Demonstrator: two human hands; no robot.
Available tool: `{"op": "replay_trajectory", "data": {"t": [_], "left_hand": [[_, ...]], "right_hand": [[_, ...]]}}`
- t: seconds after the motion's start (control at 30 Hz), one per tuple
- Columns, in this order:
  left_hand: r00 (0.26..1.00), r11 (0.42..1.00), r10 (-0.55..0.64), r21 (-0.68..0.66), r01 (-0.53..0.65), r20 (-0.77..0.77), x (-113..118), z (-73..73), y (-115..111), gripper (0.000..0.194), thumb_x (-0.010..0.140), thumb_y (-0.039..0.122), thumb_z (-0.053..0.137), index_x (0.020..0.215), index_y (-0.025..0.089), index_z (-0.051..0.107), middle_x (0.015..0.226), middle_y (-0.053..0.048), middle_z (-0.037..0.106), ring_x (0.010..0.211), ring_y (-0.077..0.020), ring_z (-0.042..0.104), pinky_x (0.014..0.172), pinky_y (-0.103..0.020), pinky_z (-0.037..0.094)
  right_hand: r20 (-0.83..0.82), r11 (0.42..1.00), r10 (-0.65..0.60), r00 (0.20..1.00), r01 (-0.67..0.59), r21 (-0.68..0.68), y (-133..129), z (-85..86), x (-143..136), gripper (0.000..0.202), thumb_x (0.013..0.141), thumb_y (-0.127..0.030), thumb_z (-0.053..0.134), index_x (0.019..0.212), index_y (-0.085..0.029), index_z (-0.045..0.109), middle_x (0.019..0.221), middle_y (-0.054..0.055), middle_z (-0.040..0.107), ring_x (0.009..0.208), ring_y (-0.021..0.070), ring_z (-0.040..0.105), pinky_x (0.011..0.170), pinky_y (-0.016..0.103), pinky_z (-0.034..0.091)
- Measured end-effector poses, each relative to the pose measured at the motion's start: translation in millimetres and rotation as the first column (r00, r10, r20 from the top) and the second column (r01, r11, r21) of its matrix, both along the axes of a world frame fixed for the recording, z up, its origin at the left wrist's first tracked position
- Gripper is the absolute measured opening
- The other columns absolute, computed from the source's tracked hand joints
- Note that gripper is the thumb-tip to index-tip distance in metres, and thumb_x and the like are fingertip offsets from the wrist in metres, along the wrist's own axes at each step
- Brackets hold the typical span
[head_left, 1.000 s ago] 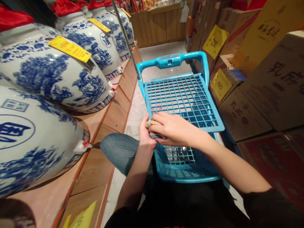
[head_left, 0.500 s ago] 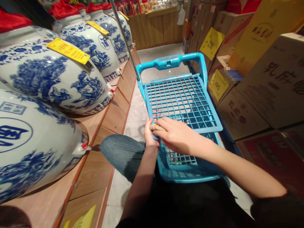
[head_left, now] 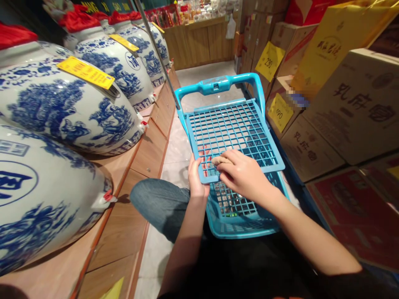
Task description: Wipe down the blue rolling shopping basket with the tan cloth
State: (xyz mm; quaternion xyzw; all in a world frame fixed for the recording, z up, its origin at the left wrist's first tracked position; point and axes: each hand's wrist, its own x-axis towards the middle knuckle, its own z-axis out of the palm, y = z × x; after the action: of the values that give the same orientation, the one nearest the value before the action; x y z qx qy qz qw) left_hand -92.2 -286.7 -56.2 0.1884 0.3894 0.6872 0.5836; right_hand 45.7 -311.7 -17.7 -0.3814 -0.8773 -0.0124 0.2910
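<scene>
Cloth: small beige crumpled wad (head_left: 220, 160), over near-left part of panel; can't tell if touching.
Right hand: mine (head_left: 239, 171), fingers closed around wad.
Left hand: mine (head_left: 196, 178), gripping panel's near-left corner, fingertips visible through mesh.
Panel: blue plastic grid flap (head_left: 233, 129), above blue plastic shopping basket (head_left: 246, 234) with looped blue handle (head_left: 215, 85).
In the way: my right hand covers part of panel's near edge; thin grey metal rod (head_left: 158, 54) rises at handle's left; my blue denim knee (head_left: 160, 203) left of basket.
Left side: blue-and-white porcelain jars (head_left: 62, 104) with red cloth tops, on wooden cabinet (head_left: 152, 145); one reads 酒.
Right side: brown cardboard cartons (head_left: 358, 104), "乳府" plus unclear character; yellow paper signs (head_left: 269, 61) "230", "490".
Back: sign letters (head_left: 107, 7), "XI GAO" legible.
</scene>
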Motion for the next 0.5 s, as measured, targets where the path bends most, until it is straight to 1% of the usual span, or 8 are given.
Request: {"op": "replay_trajectory", "data": {"t": [0.07, 0.17, 0.23, 0.27, 0.3, 0.37, 0.43, 0.5], "left_hand": [[1.0, 1.0, 0.012, 0.005, -0.012, -0.002, -0.6, 0.7, -0.1, 0.015, 0.07, 0.027, 0.072, 0.083, 0.02, 0.069, 0.082, 0.001, 0.074, 0.082, -0.0153, 0.072, 0.078, -0.022, 0.056], [0.999, 0.999, 0.048, 0.013, -0.048, -0.008, -2.9, 0.0, 1.2, 0.011, 0.067, 0.024, 0.072, 0.073, 0.021, 0.064, 0.074, 0.003, 0.07, 0.075, -0.013, 0.07, 0.074, -0.019, 0.055], [0.998, 0.999, 0.052, 0.01, -0.051, -0.019, -4.6, -0.7, 2.3, 0.01, 0.067, 0.024, 0.071, 0.074, 0.021, 0.065, 0.077, 0.003, 0.071, 0.074, -0.0123, 0.07, 0.072, -0.019, 0.054], [0.999, 0.999, 0.043, 0.007, -0.043, -0.023, -5.1, -0.9, 2.6, 0.012, 0.068, 0.024, 0.071, 0.078, 0.02, 0.067, 0.08, 0.002, 0.073, 0.075, -0.0125, 0.07, 0.073, -0.019, 0.054], [0.999, 0.999, 0.032, 0.005, -0.031, -0.024, -5.5, -1.0, 2.8, 0.015, 0.068, 0.025, 0.071, 0.082, 0.02, 0.069, 0.083, 0.001, 0.074, 0.076, -0.0128, 0.07, 0.073, -0.02, 0.055], [1.0, 1.0, 0.011, 0.005, -0.011, -0.023, -5.9, -1.0, 3.0, 0.022, 0.069, 0.026, 0.072, 0.09, 0.02, 0.071, 0.088, 0.0, 0.075, 0.079, -0.0137, 0.071, 0.076, -0.021, 0.055], [1.0, 1.0, 0.003, 0.01, -0.003, -0.023, -6.1, -1.7, 3.0, 0.025, 0.069, 0.026, 0.072, 0.093, 0.02, 0.071, 0.09, 0.0, 0.075, 0.082, -0.014, 0.072, 0.078, -0.021, 0.055], [1.0, 1.0, 0.009, 0.001, -0.009, -0.028, -6.6, -3.0, 3.0, 0.023, 0.069, 0.027, 0.072, 0.091, 0.02, 0.07, 0.087, 0.001, 0.073, 0.082, -0.0137, 0.072, 0.077, -0.021, 0.054]], "right_hand": [[-0.003, 0.999, -0.039, 0.999, 0.039, 0.005, -2.4, -0.2, -3.1, 0.02, 0.098, -0.013, 0.053, 0.099, -0.013, 0.073, 0.104, 0.015, 0.068, 0.096, 0.0276, 0.058, 0.081, 0.042, 0.055], [-0.028, 0.994, 0.095, 0.995, -0.093, 0.048, -5.0, -4.5, -11.2, 0.026, 0.101, -0.01, 0.048, 0.112, -0.011, 0.072, 0.114, 0.017, 0.069, 0.109, 0.0278, 0.057, 0.093, 0.043, 0.056], [-0.051, 0.984, 0.174, 0.983, -0.171, 0.049, -3.1, -7.0, -10.4, 0.027, 0.103, -0.01, 0.047, 0.115, -0.014, 0.071, 0.118, 0.015, 0.069, 0.114, 0.0258, 0.056, 0.096, 0.042, 0.055], [-0.06, 0.984, 0.177, 0.982, -0.175, 0.036, -1.5, -7.4, -7.3, 0.026, 0.103, -0.011, 0.049, 0.115, -0.016, 0.072, 0.119, 0.014, 0.069, 0.113, 0.0252, 0.057, 0.095, 0.041, 0.056], [-0.066, 0.988, 0.155, 0.986, -0.154, 0.018, 0.2, -7.3, -3.1, 0.024, 0.102, -0.012, 0.051, 0.113, -0.017, 0.072, 0.118, 0.013, 0.069, 0.11, 0.0249, 0.058, 0.092, 0.041, 0.056], [-0.079, 0.999, 0.046, 0.996, -0.047, -0.012, 2.4, -6.3, 4.6, 0.021, 0.1, -0.012, 0.055, 0.106, -0.018, 0.073, 0.115, 0.012, 0.069, 0.104, 0.0252, 0.06, 0.086, 0.04, 0.056], [-0.098, 0.999, -0.033, 0.995, 0.031, -0.021, 2.3, -6.0, 6.7, 0.021, 0.099, -0.01, 0.055, 0.106, -0.018, 0.073, 0.114, 0.012, 0.069, 0.104, 0.0258, 0.06, 0.086, 0.041, 0.056], [-0.121, 0.999, 0.036, 0.992, -0.037, -0.005, 0.9, -7.2, 2.4, 0.024, 0.1, -0.01, 0.052, 0.112, -0.018, 0.072, 0.118, 0.012, 0.069, 0.109, 0.0257, 0.06, 0.091, 0.042, 0.056]]}}
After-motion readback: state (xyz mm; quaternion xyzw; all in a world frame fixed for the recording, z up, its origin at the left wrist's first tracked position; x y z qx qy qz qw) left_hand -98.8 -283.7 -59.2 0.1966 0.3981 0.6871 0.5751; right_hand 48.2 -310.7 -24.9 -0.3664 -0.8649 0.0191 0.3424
